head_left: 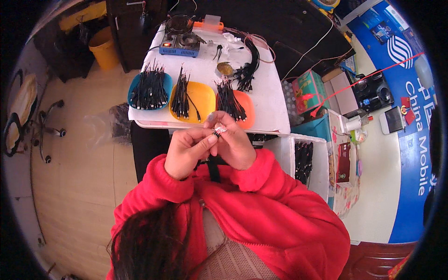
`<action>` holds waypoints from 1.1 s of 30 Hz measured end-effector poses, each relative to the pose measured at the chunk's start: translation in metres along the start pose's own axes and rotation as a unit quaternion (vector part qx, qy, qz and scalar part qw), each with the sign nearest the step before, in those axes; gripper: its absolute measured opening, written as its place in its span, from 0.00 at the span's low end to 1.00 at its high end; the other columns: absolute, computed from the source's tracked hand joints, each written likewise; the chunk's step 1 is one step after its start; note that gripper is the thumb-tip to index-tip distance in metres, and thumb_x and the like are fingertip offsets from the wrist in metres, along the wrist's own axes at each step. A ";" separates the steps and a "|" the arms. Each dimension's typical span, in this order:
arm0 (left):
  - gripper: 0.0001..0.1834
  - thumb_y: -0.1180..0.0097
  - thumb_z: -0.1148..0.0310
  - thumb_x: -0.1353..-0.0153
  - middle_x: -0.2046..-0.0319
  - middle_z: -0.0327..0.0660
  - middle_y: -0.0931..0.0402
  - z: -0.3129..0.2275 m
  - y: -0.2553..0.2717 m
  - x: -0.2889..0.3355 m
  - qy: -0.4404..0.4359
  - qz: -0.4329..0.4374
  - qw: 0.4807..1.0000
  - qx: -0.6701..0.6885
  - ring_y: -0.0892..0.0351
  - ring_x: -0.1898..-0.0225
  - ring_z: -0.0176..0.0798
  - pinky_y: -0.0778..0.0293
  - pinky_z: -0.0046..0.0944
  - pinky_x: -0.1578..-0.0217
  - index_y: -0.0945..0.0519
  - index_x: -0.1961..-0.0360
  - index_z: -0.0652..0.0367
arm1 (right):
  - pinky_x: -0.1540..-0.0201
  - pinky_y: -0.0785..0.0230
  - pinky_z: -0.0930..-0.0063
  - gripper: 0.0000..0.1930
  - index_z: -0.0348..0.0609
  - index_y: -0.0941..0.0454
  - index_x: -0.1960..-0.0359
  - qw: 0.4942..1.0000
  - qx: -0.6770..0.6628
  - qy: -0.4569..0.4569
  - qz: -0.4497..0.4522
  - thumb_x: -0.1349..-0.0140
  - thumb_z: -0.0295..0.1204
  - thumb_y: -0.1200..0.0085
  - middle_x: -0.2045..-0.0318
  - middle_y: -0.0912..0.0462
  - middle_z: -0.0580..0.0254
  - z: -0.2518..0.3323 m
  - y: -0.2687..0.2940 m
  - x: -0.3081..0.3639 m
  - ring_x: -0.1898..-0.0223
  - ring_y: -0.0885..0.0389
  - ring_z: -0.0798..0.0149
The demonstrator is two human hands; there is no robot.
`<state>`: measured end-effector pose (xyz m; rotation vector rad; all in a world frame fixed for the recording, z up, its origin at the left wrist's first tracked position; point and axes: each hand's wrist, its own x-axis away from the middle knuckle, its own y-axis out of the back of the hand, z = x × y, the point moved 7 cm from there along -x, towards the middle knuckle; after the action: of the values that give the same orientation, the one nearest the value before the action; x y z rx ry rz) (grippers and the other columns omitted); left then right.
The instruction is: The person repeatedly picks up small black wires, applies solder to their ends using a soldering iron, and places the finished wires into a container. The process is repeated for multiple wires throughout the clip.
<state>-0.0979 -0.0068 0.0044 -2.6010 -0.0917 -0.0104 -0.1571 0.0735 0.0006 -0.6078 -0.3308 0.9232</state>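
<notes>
Both hands meet just in front of the table's near edge, fingers closed together. My left hand [186, 148] pinches a short black cable [216, 134] between thumb and fingers. From the other side, my right hand [237, 145] grips the same small bundle, where a whitish, crumpled-looking bit shows at the fingertips; I cannot tell whether it is bared wire or a wrap. Past the hands lie three trays of black cables with bared ends: a teal tray [134, 100], a yellow tray [205, 95] and an orange tray [248, 105], the last one nearest my right hand.
A blue soldering pot unit [173, 50] with a lit switch stands at the table's back left. Near it are a round tin [224, 69] and a bunch of black cables [250, 65]. A white foam box [320, 170] with more cables sits right of the table.
</notes>
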 end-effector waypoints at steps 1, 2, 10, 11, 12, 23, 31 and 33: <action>0.08 0.48 0.72 0.36 0.78 0.33 0.25 -0.001 0.002 0.000 -0.004 -0.009 1.000 -0.021 0.36 0.80 0.20 0.44 0.20 0.80 0.19 0.64 0.65 | 0.70 0.36 0.85 0.13 0.44 0.34 0.54 0.994 0.095 0.030 -0.049 0.33 0.36 0.50 0.63 0.28 0.70 0.007 0.007 -0.002 0.72 0.29 0.77; 0.08 0.48 0.72 0.36 0.78 0.33 0.25 -0.002 0.004 0.001 -0.009 -0.017 0.999 -0.043 0.36 0.80 0.20 0.44 0.21 0.80 0.19 0.65 0.65 | 0.69 0.35 0.84 0.13 0.44 0.33 0.55 0.988 0.141 0.031 -0.046 0.33 0.38 0.51 0.65 0.28 0.69 0.012 0.008 -0.003 0.71 0.29 0.76; 0.07 0.47 0.72 0.37 0.81 0.32 0.27 -0.007 -0.003 0.011 -0.013 0.005 0.998 -0.069 0.37 0.81 0.21 0.46 0.23 0.81 0.19 0.67 0.64 | 0.73 0.39 0.80 0.14 0.37 0.28 0.71 0.823 0.559 0.096 0.038 0.32 0.35 0.53 0.79 0.29 0.70 0.049 -0.016 0.012 0.76 0.33 0.77; 0.07 0.47 0.72 0.37 0.81 0.32 0.28 -0.007 -0.005 0.012 -0.015 0.010 0.998 -0.066 0.37 0.81 0.21 0.46 0.23 0.81 0.19 0.67 0.64 | 0.74 0.38 0.79 0.13 0.36 0.27 0.69 0.834 0.539 0.112 0.034 0.32 0.35 0.52 0.80 0.28 0.68 0.050 -0.018 0.014 0.76 0.32 0.77; 0.07 0.47 0.72 0.37 0.81 0.32 0.28 -0.008 -0.007 0.014 -0.016 0.016 0.998 -0.063 0.37 0.81 0.21 0.46 0.23 0.81 0.19 0.67 0.64 | 0.75 0.37 0.77 0.13 0.35 0.25 0.67 0.843 0.523 0.122 0.031 0.33 0.34 0.51 0.80 0.27 0.67 0.051 -0.019 0.016 0.76 0.32 0.77; 0.07 0.47 0.73 0.38 0.80 0.33 0.29 -0.007 -0.007 0.021 0.041 0.099 0.994 -0.009 0.37 0.80 0.22 0.45 0.23 0.79 0.21 0.69 0.66 | 0.57 0.31 0.70 0.09 0.41 0.22 0.61 0.703 0.664 0.241 0.081 0.44 0.25 0.42 0.67 0.22 0.62 0.087 -0.044 0.048 0.64 0.24 0.62; 0.05 0.46 0.75 0.40 0.76 0.33 0.25 -0.010 -0.008 0.016 0.065 0.147 0.987 -0.013 0.37 0.78 0.20 0.41 0.24 0.78 0.21 0.69 0.67 | 0.61 0.31 0.66 0.13 0.42 0.23 0.65 0.620 0.683 0.351 0.163 0.55 0.21 0.38 0.67 0.23 0.62 0.087 -0.071 0.048 0.65 0.25 0.57; 0.05 0.46 0.75 0.41 0.76 0.35 0.25 -0.020 -0.009 0.013 -0.013 0.135 0.985 -0.108 0.36 0.78 0.23 0.38 0.27 0.78 0.22 0.69 0.67 | 0.64 0.31 0.67 0.11 0.42 0.24 0.66 0.620 0.695 0.331 0.151 0.54 0.21 0.39 0.69 0.24 0.62 0.082 -0.065 0.046 0.67 0.25 0.56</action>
<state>-0.0849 -0.0088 0.0262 -2.8096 0.2675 0.1157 -0.1311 0.1096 0.1057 0.5248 1.1710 0.9125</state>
